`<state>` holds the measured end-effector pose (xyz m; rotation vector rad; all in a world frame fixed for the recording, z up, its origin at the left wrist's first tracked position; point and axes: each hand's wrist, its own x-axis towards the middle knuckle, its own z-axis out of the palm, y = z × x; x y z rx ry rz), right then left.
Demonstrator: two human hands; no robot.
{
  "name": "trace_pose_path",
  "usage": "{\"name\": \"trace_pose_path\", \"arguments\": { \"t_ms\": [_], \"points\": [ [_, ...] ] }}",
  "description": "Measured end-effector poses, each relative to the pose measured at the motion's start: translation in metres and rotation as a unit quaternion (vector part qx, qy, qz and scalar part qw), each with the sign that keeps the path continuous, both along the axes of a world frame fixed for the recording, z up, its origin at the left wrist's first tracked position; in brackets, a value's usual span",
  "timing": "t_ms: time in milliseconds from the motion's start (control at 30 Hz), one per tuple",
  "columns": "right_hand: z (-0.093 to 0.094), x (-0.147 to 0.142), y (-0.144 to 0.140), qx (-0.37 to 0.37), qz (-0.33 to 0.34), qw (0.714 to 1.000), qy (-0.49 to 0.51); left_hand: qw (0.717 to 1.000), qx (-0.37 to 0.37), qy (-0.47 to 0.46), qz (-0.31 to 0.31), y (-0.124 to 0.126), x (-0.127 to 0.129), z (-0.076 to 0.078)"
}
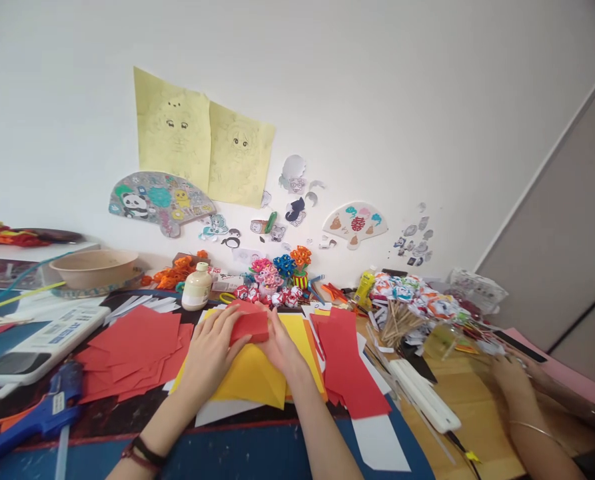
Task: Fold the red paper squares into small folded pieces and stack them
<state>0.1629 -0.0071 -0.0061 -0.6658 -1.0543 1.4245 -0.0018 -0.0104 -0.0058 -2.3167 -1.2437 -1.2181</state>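
Observation:
A folded piece of red paper (250, 325) is held between my two hands above a stack of yellow paper (257, 377). My left hand (212, 343) grips its left side, fingers along the top and thumb at the near edge. My right hand (280, 343) closes on its right end, partly hiding that edge. To the left lies a loose pile of red paper squares (137, 343). Red paper strips (344, 353) rest on white sheets to the right.
At left are a blue glue gun (42, 413), a white device (42, 347) and a bowl (94, 267). A cream bottle (196, 287) stands behind my hands. Right of me are a white power strip (424, 393), wooden sticks (402, 323) and another person's hand (510, 370).

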Motion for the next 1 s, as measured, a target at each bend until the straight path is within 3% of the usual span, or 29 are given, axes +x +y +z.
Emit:
{"name": "trace_pose_path", "arguments": {
  "t_ms": [167, 467, 533, 633, 733, 833, 933, 1000],
  "points": [
    [0.007, 0.001, -0.010, 0.023, 0.036, 0.998, -0.044, 0.992, -0.115, -0.031, 0.041, 0.003, -0.004, 0.000],
    [-0.012, 0.002, 0.003, 0.016, -0.020, 0.981, -0.192, 0.966, -0.192, -0.171, -0.023, 0.005, -0.009, 0.001],
    [-0.014, 0.004, 0.007, 0.003, -0.059, 0.985, -0.162, 0.934, -0.232, -0.264, -0.066, 0.008, -0.010, 0.002],
    [-0.012, 0.006, 0.009, -0.022, -0.130, 0.987, -0.093, 0.858, -0.290, -0.398, -0.147, 0.010, -0.008, 0.002],
    [-0.009, 0.006, 0.007, -0.040, -0.166, 0.984, -0.053, 0.808, -0.356, -0.429, -0.193, 0.011, -0.002, 0.000],
    [-0.007, 0.006, 0.004, -0.025, -0.114, 0.988, -0.099, 0.792, -0.388, -0.436, -0.176, 0.011, 0.000, -0.003],
    [-0.006, 0.007, 0.002, 0.003, 0.003, 0.980, -0.199, 0.800, -0.369, -0.444, -0.163, 0.013, -0.003, -0.004],
    [-0.006, 0.008, 0.002, 0.016, 0.047, 0.971, -0.234, 0.803, -0.368, -0.435, -0.176, 0.014, -0.005, -0.004]
  ]
}}
